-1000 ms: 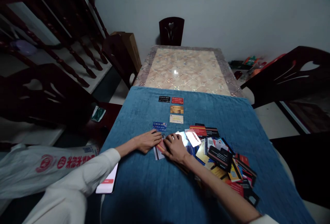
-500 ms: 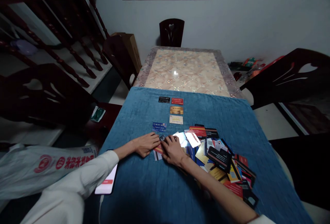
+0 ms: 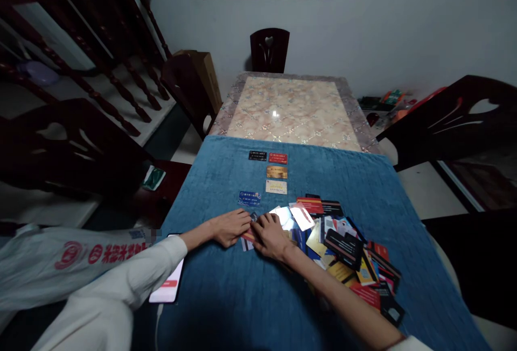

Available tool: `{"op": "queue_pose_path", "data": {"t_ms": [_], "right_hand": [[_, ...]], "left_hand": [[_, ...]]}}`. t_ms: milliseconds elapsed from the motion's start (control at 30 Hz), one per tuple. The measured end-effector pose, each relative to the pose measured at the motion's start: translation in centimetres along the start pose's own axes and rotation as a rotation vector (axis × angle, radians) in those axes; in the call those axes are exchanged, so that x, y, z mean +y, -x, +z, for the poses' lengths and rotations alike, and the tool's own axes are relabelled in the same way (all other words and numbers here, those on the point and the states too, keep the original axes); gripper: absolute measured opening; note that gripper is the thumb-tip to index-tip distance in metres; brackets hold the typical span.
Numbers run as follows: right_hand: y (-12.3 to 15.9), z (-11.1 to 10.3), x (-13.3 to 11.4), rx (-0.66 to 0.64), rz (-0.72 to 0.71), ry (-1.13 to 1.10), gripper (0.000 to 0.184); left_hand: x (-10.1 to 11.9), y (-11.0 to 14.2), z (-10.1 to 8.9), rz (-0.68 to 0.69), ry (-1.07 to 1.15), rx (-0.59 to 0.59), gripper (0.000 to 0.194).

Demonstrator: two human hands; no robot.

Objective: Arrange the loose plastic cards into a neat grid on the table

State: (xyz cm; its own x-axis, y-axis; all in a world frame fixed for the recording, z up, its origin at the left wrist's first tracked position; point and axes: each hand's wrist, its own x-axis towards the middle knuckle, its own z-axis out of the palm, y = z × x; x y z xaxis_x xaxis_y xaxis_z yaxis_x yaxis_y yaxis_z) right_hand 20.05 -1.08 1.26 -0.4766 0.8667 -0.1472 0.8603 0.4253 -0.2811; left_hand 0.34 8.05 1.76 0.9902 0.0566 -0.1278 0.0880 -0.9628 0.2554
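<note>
My left hand (image 3: 231,227) is closed, its curled fingertips at the left side of a red card (image 3: 249,236). Across from it, my right hand (image 3: 271,237) bends over the same card, with fingers closed around its right side and hiding much of it. A white card with a dark stripe (image 3: 246,245) peeks out beneath. A dark card (image 3: 253,216) shows just beyond the fingers. Farther up lie a blue card (image 3: 249,198), a cream card (image 3: 276,186), a gold card (image 3: 277,172), a red card (image 3: 278,158) and a black card (image 3: 257,155), all flat and apart.
A loose heap of mixed cards (image 3: 343,248) spreads right of my right hand. A lit phone (image 3: 166,286) with a cable lies by my left sleeve. Blue cloth (image 3: 218,297) covers the near table. Chairs stand around it, and a white plastic bag (image 3: 76,265) is at left.
Both hands stay in nearly the same place over the red card, with only slight finger movement. The laid-out cards and the heap have not moved.
</note>
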Motion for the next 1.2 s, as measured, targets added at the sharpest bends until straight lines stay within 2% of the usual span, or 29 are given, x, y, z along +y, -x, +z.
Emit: {"op": "queue_pose_path", "data": {"t_ms": [367, 567, 733, 1000, 1200], "right_hand": [[0.1, -0.7, -0.1, -0.005, -0.042, -0.016, 0.056], [0.1, -1.3, 0.1, -0.001, -0.046, -0.037, 0.037], [-0.4, -1.4, 0.5, -0.003, 0.009, -0.093, 0.027], [-1.0, -0.2, 1.8, 0.018, 0.135, -0.17, 0.029], [-0.9, 0.5, 2.2, 0.071, 0.197, -0.232, 0.035]], "left_hand": [[-0.2, 0.5, 0.0, 0.025, -0.07, 0.001, 0.029], [-0.2, 0.5, -0.1, -0.039, -0.01, 0.05, 0.018], [-0.7, 0.5, 0.4, -0.107, 0.06, 0.181, 0.017], [-1.3, 0.5, 1.2, -0.289, 0.191, 0.237, 0.023], [-1.2, 0.3, 1.8, -0.336, 0.237, 0.293, 0.032]]}}
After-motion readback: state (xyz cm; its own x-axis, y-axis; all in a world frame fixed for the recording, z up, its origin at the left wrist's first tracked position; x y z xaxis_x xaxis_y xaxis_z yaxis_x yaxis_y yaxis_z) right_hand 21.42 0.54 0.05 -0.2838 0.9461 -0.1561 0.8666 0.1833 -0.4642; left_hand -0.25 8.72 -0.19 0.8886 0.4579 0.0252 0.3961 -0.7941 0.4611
